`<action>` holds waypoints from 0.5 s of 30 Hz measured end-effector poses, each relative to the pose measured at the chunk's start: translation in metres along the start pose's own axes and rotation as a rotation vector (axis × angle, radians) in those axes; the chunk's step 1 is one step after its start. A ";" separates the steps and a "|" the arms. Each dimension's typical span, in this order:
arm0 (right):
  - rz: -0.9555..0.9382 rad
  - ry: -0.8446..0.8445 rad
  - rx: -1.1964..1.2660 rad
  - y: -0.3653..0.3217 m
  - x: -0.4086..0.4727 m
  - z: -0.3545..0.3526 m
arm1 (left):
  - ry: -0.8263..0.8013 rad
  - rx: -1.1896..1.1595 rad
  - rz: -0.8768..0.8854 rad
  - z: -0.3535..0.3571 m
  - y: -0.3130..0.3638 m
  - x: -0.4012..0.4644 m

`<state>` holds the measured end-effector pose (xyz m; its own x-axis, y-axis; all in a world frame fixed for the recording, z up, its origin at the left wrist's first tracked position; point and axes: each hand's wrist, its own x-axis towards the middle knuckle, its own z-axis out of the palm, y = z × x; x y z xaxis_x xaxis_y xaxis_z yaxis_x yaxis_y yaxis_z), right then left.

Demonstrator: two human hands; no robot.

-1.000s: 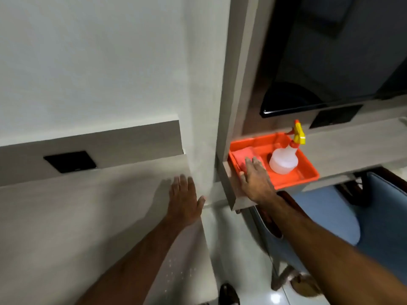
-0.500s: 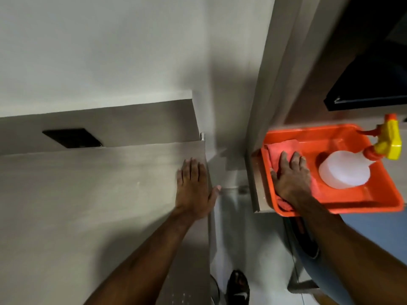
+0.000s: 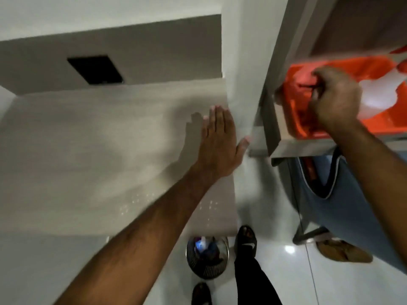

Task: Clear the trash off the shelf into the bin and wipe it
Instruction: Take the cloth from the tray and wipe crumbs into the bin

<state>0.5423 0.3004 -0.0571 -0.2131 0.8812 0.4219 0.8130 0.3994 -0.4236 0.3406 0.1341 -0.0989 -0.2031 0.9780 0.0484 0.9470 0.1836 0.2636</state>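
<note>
The pale wood-grain shelf [image 3: 99, 139] fills the left and middle of the head view. My left hand [image 3: 217, 146] lies flat on its right end, fingers together, holding nothing. At the upper right an orange tray [image 3: 356, 67] sits on a second ledge. My right hand [image 3: 332, 100] is inside the tray with its fingers curled around a pink-red cloth [image 3: 302, 79]. A white spray bottle [image 3: 378, 95] lies in the tray just right of that hand. Below the shelf's front edge stands a round metal mesh bin [image 3: 207, 258] with trash in it.
A black wall plate [image 3: 95, 69] is set in the panel behind the shelf. A white pillar [image 3: 244, 62] separates shelf and ledge. A blue chair [image 3: 343, 208] stands under the ledge. My feet in black sandals [image 3: 245, 241] are on the glossy white floor beside the bin.
My right hand went from lying flat on the cloth to closing its fingers around it. The view tilted down, bringing the bin and floor into sight. My left hand stayed on the shelf.
</note>
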 end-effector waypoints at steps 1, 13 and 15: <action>-0.087 0.090 0.044 -0.015 -0.023 -0.011 | 0.038 -0.035 0.028 -0.005 0.007 -0.024; 0.457 -0.084 0.444 -0.021 -0.408 0.099 | 0.054 -0.053 0.328 0.166 -0.024 -0.345; 0.556 -0.241 0.471 -0.003 -0.458 0.135 | -0.071 -0.047 0.187 0.216 -0.049 -0.373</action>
<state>0.5640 -0.0705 -0.3571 0.0035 0.9932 -0.1166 0.5299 -0.1008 -0.8420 0.4236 -0.2186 -0.3384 -0.0051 0.9994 0.0335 0.9535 -0.0052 0.3013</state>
